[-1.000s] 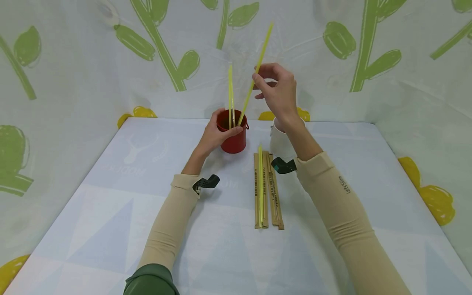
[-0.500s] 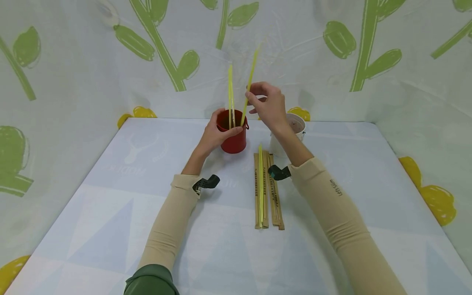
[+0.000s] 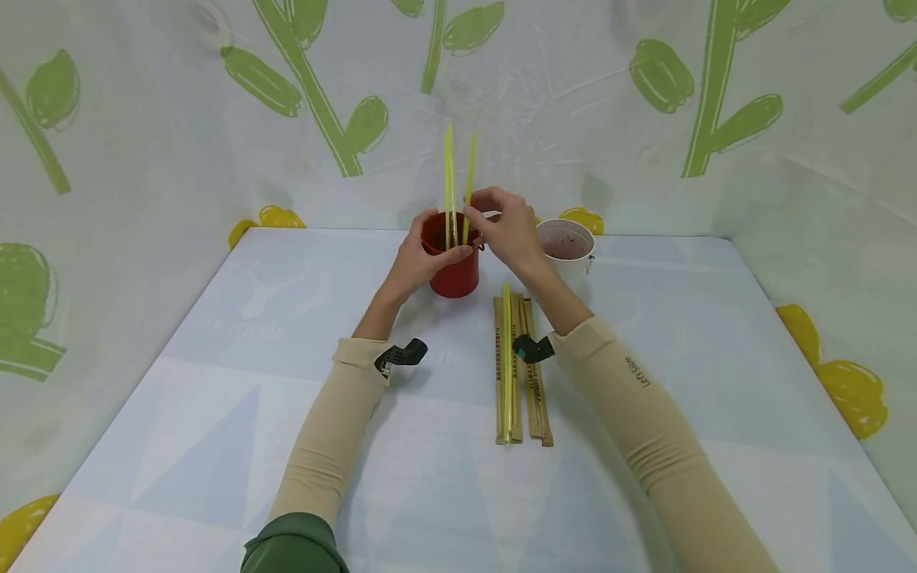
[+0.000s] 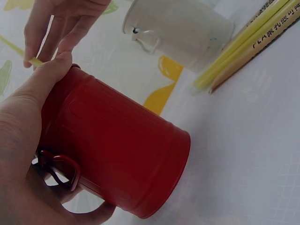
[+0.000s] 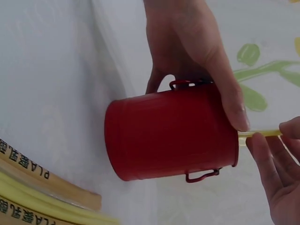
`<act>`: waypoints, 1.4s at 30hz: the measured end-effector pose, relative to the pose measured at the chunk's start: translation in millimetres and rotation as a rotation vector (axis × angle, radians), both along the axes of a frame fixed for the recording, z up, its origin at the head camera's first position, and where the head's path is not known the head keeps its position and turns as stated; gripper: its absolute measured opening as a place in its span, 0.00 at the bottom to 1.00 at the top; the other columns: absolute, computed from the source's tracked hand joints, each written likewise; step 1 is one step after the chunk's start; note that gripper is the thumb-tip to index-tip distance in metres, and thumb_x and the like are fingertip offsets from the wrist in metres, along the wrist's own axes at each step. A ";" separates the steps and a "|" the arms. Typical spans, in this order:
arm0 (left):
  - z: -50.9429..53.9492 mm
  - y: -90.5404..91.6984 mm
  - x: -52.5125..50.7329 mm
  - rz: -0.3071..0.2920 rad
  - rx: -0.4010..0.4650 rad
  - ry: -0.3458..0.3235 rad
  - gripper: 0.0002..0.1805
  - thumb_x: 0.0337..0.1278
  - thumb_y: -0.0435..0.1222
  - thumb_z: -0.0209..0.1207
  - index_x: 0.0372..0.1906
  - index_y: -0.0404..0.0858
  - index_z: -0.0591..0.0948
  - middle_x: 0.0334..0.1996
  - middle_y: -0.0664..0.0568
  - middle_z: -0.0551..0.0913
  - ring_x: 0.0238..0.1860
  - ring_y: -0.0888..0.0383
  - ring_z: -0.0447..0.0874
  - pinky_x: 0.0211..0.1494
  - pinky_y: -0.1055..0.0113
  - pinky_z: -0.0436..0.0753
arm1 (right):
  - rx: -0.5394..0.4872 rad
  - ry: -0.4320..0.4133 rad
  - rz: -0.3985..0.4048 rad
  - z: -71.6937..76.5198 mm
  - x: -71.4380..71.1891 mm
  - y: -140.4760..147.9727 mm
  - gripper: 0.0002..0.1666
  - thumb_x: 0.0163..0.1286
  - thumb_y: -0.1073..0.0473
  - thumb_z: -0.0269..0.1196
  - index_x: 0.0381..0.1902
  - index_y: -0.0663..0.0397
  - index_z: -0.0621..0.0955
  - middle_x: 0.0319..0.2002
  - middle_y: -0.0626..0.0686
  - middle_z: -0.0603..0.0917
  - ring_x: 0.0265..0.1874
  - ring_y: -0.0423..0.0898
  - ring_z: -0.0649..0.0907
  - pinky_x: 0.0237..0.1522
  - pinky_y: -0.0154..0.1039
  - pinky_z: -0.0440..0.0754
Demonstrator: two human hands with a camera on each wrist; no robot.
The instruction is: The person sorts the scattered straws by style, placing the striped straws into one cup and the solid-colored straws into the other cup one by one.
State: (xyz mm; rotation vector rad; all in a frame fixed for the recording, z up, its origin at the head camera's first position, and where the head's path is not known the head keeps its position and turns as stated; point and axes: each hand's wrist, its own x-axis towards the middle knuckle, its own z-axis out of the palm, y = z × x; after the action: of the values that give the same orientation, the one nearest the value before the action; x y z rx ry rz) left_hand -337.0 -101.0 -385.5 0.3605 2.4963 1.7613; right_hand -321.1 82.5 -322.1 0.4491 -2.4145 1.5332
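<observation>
A small red bucket (image 3: 455,278) stands upright near the far edge of the table. My left hand (image 3: 419,256) grips it at the rim, thumb along the near side and fingers curled round the far left. Between thumb and fingers, my right hand (image 3: 510,232) pinches a yellow straw (image 3: 470,163) whose lower end is inside the bucket. Other yellow straws (image 3: 448,159) stand in the bucket to the left of it. In the right wrist view, the left thumb overlaps the rim of the red bucket (image 5: 168,136), close to the right fingertips (image 5: 255,138).
To the right stands a white bucket (image 3: 573,267), partly behind the right forearm. Several brown paper-wrapped straws (image 3: 499,382) lie on the table (image 3: 423,477) with a yellow straw (image 3: 507,358) among them. A leaf-printed white backdrop (image 3: 559,79) rises behind the table.
My right hand has moved down and left, and the pinched straw has sunk deeper into the red bucket and become more upright. The left hand has stayed on the bucket.
</observation>
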 end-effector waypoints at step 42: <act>-0.7 0.1 3.6 0.008 0.002 0.043 0.53 0.50 0.54 0.68 0.76 0.49 0.51 0.68 0.55 0.67 0.68 0.56 0.64 0.68 0.52 0.74 | -0.092 -0.070 0.033 0.8 -1.1 5.8 0.17 0.71 0.52 0.62 0.52 0.56 0.82 0.46 0.57 0.86 0.38 0.55 0.88 0.35 0.40 0.88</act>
State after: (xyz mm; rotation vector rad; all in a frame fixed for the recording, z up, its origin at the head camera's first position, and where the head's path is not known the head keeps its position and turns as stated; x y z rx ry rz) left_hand -333.3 -101.0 -386.2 0.3937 2.5286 1.7784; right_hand -322.1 88.3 -321.3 0.4254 -2.3871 1.6932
